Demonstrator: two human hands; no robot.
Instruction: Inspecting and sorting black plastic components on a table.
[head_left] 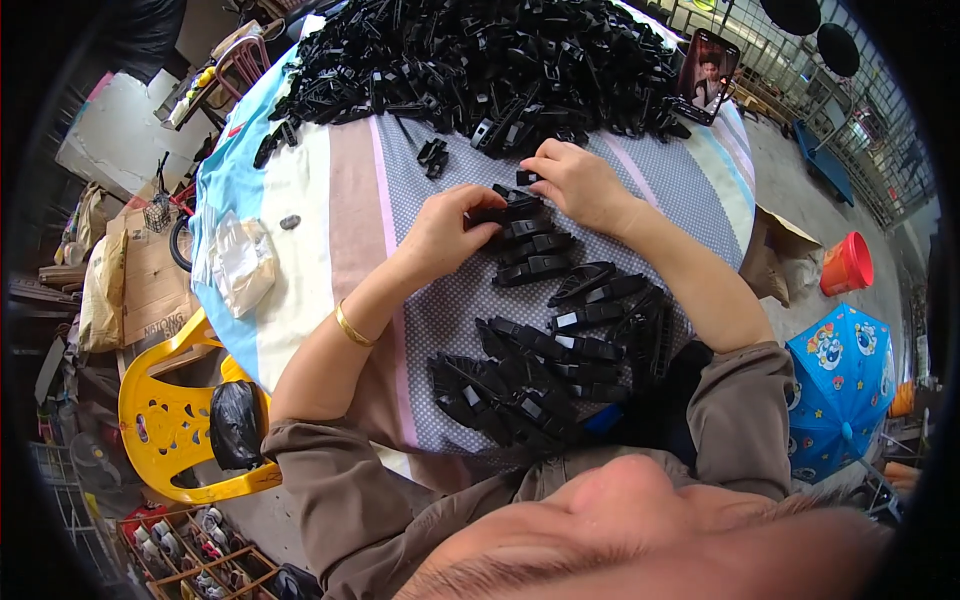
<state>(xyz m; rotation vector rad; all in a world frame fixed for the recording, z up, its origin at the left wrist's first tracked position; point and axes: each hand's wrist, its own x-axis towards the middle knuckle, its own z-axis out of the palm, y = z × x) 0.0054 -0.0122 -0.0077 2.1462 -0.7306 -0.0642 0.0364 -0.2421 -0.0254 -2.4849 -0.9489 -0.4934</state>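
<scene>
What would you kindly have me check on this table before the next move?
1. Right hand has its piece: ok, a small black piece is at its fingertips.
2. Left hand at the row of black pieces: ok, it is at the far end.
3. Loose pieces gathered in: not ok, a small clump lies between the heap and the left hand.
4. Plastic bag away from both hands: ok.
5. Phone well supported: cannot tell, it stands tilted beside the heap.
</scene>
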